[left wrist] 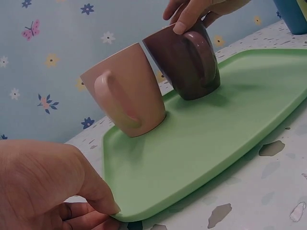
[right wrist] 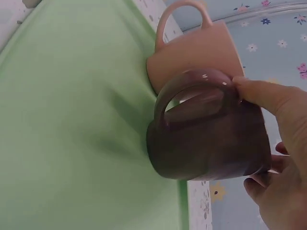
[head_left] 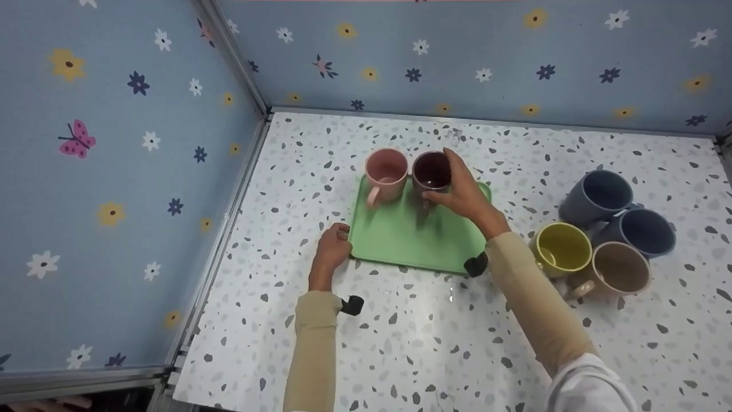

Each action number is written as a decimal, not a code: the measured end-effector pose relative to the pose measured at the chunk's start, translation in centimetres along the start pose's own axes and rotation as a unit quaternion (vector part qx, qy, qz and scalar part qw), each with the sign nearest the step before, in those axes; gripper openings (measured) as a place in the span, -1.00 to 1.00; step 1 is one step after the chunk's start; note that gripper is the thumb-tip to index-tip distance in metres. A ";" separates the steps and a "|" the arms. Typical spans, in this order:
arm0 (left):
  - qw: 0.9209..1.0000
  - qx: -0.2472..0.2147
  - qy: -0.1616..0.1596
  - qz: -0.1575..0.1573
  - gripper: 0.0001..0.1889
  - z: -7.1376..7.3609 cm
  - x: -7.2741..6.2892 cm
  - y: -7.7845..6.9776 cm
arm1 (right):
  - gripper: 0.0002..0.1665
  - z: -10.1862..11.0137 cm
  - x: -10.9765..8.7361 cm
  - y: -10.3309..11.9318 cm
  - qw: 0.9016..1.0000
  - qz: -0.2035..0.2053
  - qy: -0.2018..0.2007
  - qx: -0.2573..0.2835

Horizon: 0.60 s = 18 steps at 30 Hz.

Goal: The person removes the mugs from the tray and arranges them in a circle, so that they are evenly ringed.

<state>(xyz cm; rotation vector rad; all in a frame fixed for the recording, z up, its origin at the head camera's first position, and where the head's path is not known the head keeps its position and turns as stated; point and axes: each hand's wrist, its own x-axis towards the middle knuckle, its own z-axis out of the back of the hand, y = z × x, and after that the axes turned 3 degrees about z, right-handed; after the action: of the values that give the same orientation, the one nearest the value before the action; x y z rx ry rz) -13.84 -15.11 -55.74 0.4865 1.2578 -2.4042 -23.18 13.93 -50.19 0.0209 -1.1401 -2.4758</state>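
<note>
At the far edge of a green tray [head_left: 420, 243], my right hand [head_left: 466, 191] grips a dark maroon mug [right wrist: 206, 139] near its rim, the thumb by the handle and the fingers on the far side. The mug stands upright on the tray, its handle toward me. Just left of it a pink mug [head_left: 386, 174] is upright on the tray, handle also toward me. My left hand [head_left: 333, 247] holds the tray's near left corner; in the left wrist view its thumb presses the rim and the other fingers are curled beside and below it.
To the right on the speckled table [head_left: 400, 332] several mugs stand close together: two blue ones, the rear one [head_left: 597, 197] among them, a yellow mug [head_left: 560, 249] and a beige mug [head_left: 620, 269]. Flowered blue panels [head_left: 474, 57] wall the table at the back and left.
</note>
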 end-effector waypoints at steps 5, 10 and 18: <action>1.000 0.000 0.000 0.004 -0.43 -0.1 0.1 0.0 | 0.25 0.0 0.4 -0.2 1.000 -0.006 0.005 0.001; 1.000 -0.002 0.000 -0.001 -0.43 -0.2 0.0 0.0 | 0.25 -0.1 0.3 -0.2 1.000 -0.023 -0.008 -0.005; 1.000 -0.009 0.005 0.005 -0.44 0.0 -0.2 -0.2 | 0.19 -0.8 -0.8 0.1 0.996 -0.038 -0.079 -0.030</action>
<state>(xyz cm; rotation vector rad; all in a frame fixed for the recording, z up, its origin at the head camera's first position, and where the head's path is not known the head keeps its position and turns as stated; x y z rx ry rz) -13.74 -14.96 -55.54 0.4978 1.2765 -2.3833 -22.27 13.61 -50.78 -0.1545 -1.1454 -2.6170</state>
